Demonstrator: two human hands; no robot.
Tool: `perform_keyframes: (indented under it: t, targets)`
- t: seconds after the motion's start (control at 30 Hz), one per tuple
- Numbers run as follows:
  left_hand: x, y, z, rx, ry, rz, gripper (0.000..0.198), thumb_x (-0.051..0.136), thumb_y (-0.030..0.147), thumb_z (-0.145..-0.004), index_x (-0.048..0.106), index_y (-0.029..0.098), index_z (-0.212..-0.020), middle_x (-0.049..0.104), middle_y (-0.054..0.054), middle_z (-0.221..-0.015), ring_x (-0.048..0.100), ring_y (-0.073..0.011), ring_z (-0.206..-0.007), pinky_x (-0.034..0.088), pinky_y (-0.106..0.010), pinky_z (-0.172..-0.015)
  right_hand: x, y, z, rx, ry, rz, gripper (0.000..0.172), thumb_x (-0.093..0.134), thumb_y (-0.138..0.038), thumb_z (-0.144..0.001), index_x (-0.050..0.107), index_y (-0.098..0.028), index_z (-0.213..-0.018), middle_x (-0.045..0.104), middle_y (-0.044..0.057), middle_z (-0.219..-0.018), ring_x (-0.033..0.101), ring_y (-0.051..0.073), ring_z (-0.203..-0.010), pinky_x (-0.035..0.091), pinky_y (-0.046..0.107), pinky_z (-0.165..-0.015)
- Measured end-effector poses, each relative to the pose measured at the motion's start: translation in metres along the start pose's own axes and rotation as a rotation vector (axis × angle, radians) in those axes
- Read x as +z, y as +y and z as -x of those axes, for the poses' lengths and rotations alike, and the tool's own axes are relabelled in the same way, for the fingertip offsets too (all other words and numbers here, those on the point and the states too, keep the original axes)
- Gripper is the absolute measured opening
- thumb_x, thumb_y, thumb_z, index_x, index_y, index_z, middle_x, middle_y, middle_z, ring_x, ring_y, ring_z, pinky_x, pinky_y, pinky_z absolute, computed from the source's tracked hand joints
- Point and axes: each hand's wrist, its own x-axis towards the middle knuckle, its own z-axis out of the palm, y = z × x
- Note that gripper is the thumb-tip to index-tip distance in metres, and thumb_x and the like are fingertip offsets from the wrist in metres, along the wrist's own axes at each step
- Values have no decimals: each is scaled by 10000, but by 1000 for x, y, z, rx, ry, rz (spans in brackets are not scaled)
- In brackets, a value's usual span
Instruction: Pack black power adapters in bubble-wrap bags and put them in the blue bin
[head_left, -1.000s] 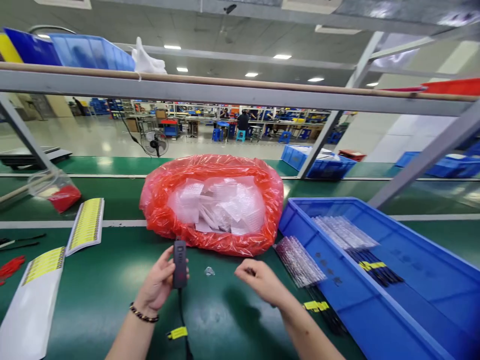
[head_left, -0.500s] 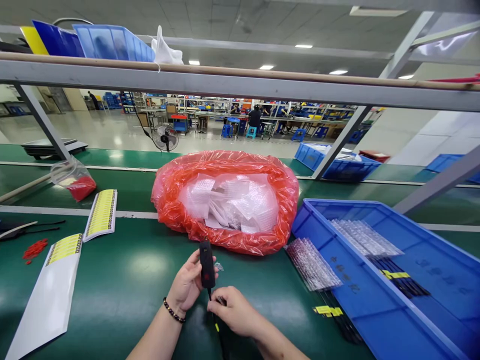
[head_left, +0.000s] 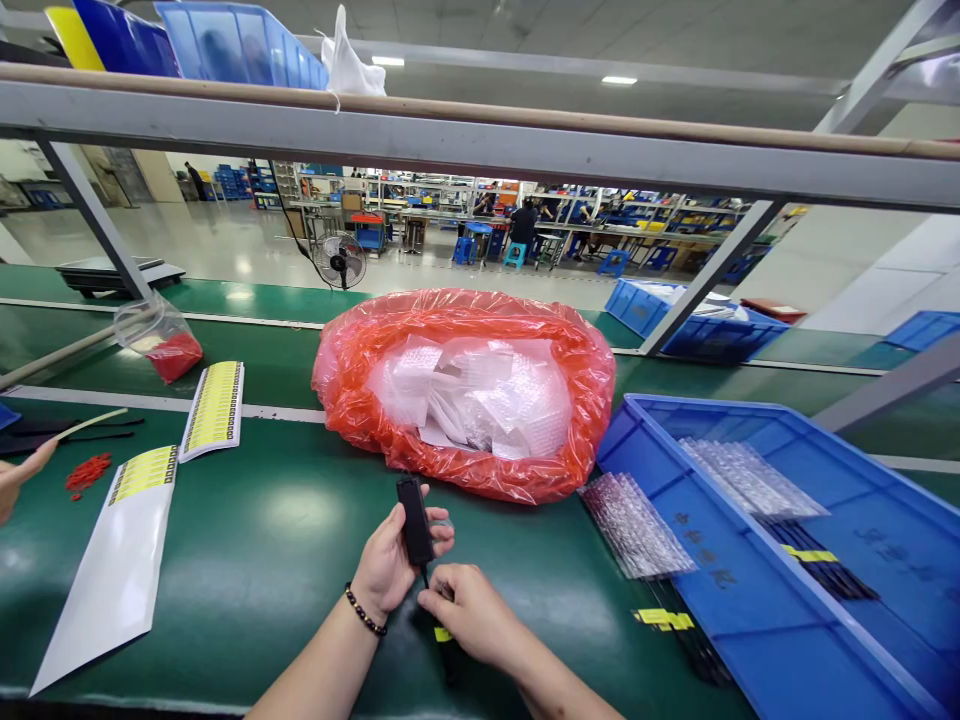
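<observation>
My left hand [head_left: 386,565] grips a small black box-shaped device [head_left: 415,522], thumb on one side and fingers behind it. A crumpled bit of clear plastic shows by those fingertips. Out of the device's lower end comes a thin black cable, which my right hand [head_left: 469,610] pinches just below. A yellow label [head_left: 442,634] sits on the cable beneath the right hand, and the dark lower length hangs toward the table edge. Just beyond the device lies a large red plastic bag [head_left: 352,410], open at the top, with white bubble-wrap pouches [head_left: 480,390] inside.
At right stands a blue bin [head_left: 750,590] holding bubble-wrapped, yellow-labelled black items; a similar bundle [head_left: 637,525] lies beside it. Label sheets [head_left: 112,590], small red pieces [head_left: 88,472] and another person's hand [head_left: 22,475] are at left. A shelf beam [head_left: 480,135] crosses above.
The view has tilted down and shifted slightly left. The device has turned in my left hand, its red mark now out of sight. Another person's hand has appeared at the left edge.
</observation>
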Motion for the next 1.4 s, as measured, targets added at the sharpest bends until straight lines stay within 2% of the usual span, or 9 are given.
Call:
perform_keyframes:
  t: [0.17,0.33,0.43,0.53,0.67,0.73,0.97,1.07,1.4]
  targets:
    - [0,-3,0,1,-11,8,533,439,451,-841,347,126,-1253,546,-131,-971,561,-196,-785,427,-367,-763,0,-6,-1,-10,-78,-66,490,293,-451,-722,539,-38,-815,519,-24,-756,246,-172,-512,156,-41,-486]
    - [-6,-11,-2,60,45,-87,409,600,214,-742,422,136,-1102,512,-26,-790,479,-97,-572,378,-230,-535,-3,-2,1,-80,-246,-117,538,319,-498,-712,553,-48,-888,521,-31,-797,239,-176,-521,173,-36,-494]
    - [-9,-13,-4,12,37,19,286,537,392,-795,452,136,-890,463,-4,-695,405,-67,-471,305,-199,-432,-7,2,2,-111,-185,-90,560,362,-543,-685,558,-59,-889,514,-39,-800,238,-182,-553,159,-39,-508]
    - [-10,-12,-7,35,7,140,408,425,532,-820,395,136,-729,333,21,-552,331,-59,-418,265,-188,-401,-11,-2,5,-112,-65,-70,494,337,-507,-710,568,-88,-833,511,-52,-801,279,-195,-612,147,-64,-543]
    - [-13,-12,-9,147,148,45,308,405,463,-857,445,202,-1016,366,39,-568,273,-46,-372,270,-187,-401,-8,-14,5,-79,42,-19,428,326,-464,-719,545,-101,-778,500,-62,-770,250,-197,-604,112,-63,-553]
    - [-15,-11,-8,164,156,18,391,395,516,-843,416,235,-1114,432,25,-663,303,-44,-393,286,-194,-415,-4,-17,2,-59,86,4,396,357,-448,-707,531,-96,-757,491,-63,-754,215,-194,-589,87,-59,-551]
    - [-20,-8,-6,156,-224,131,302,458,360,-840,547,121,-1001,342,4,-590,421,-88,-576,397,-288,-720,10,-19,-11,-46,198,-18,471,462,-538,-638,521,-84,-750,476,-58,-745,145,-184,-553,64,-42,-520]
    - [-19,-6,-5,153,-278,102,391,387,393,-857,555,100,-1054,435,-46,-642,493,-192,-808,282,-418,-943,12,-21,-12,-92,215,-63,555,465,-606,-605,535,-101,-824,481,-56,-752,156,-184,-545,90,-44,-509]
    - [-22,-5,-3,165,-280,150,390,398,356,-852,553,85,-1085,521,-71,-676,505,-241,-911,227,-472,-988,16,-18,-26,-88,229,-148,630,257,-620,-713,541,-60,-760,466,-30,-672,203,-188,-526,124,-53,-514]
